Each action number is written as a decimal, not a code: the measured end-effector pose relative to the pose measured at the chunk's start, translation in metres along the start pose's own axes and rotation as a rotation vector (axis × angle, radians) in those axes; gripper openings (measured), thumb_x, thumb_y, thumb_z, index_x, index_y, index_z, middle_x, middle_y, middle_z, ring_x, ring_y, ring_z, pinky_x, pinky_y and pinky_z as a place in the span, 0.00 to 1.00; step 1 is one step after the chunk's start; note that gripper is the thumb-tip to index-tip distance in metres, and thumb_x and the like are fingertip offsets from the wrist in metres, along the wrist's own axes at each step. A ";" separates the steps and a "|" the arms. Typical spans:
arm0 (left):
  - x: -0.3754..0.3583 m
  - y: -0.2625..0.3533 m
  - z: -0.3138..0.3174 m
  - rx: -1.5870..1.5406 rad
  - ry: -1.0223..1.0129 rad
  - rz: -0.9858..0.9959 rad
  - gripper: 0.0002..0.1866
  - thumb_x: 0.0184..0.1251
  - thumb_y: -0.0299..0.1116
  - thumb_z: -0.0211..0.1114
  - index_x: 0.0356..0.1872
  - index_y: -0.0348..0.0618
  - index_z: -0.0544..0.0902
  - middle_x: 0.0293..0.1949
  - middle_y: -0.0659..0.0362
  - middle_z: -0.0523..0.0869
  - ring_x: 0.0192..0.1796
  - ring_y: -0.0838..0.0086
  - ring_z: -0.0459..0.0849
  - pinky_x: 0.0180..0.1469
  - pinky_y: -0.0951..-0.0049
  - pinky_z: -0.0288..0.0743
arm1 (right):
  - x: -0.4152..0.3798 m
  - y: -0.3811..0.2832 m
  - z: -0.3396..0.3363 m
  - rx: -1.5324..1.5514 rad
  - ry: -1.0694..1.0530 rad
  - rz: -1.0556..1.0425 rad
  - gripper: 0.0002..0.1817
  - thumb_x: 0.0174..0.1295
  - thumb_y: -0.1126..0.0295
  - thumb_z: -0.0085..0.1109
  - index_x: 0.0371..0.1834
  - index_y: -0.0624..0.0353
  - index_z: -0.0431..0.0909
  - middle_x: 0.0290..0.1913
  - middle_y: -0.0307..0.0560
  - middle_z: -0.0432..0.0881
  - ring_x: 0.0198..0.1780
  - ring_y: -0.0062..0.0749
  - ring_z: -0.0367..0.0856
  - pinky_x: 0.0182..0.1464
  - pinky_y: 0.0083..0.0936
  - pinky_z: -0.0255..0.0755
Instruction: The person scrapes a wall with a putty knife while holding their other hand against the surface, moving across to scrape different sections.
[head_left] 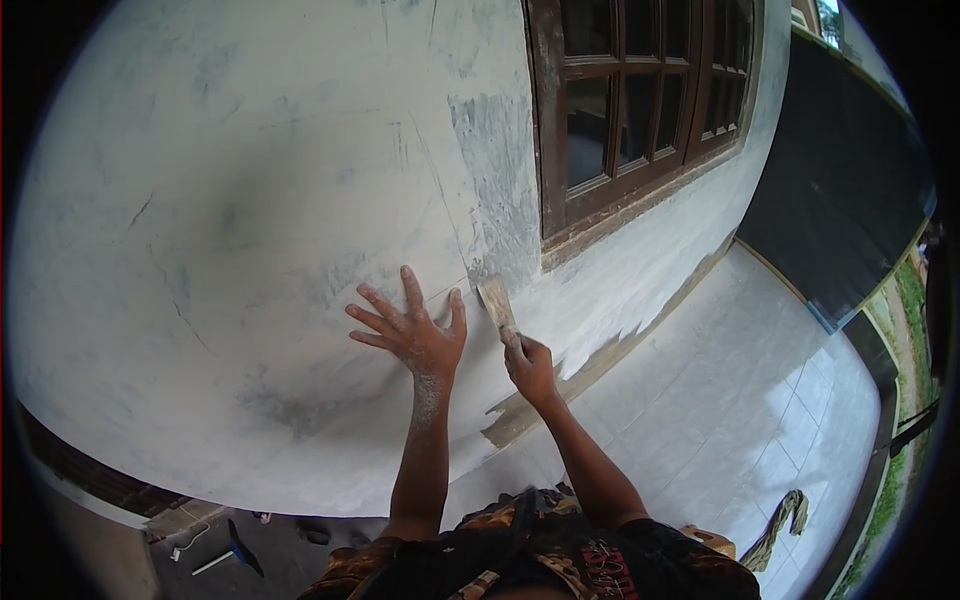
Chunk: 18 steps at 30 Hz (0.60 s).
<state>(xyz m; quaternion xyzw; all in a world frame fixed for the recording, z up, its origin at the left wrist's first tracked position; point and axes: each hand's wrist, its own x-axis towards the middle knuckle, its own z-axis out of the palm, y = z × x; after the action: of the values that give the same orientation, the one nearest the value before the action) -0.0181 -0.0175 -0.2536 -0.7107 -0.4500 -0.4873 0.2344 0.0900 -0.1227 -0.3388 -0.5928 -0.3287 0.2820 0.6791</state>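
Scraper is in the right hand, below and left of the window's near lower corner, its blade tilted up toward a grey patch beside the frame. Fingers of that hand are closed around the handle, low down, which probably leaves the whole blade free to lie along the wall. The left hand is farther left of the window, empty, fingers spread wide and palm toward the wall; the spread looks like a way to steady the body or feel the surface. From this steep, curved view, it is hard to tell whether the palm and the blade really touch the plaster.

Thin dark cracks run down the wall left of the window. The window frame juts along the grey patch and limits the blade on that side. Below the window, a rough brown strip follows the foot of the wall, with the tiled floor beyond. Past the window's far end, a dark screen blocks the way along the wall. A crumpled cloth lies on the tiles, well below the window.
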 end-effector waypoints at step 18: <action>0.090 -0.028 -0.050 0.046 0.075 0.214 0.44 0.59 0.59 0.67 0.76 0.59 0.63 0.79 0.40 0.44 0.79 0.35 0.36 0.66 0.17 0.31 | -0.004 -0.029 -0.012 0.265 -0.233 0.068 0.20 0.76 0.56 0.50 0.29 0.58 0.74 0.17 0.29 0.65 0.15 0.11 0.61 0.17 0.15 0.55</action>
<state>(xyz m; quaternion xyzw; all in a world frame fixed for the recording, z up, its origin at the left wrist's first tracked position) -0.0553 -0.0055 -0.1545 -0.7306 -0.3734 -0.4751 0.3181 0.0967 -0.1374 -0.3114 -0.4722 -0.3448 0.4122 0.6987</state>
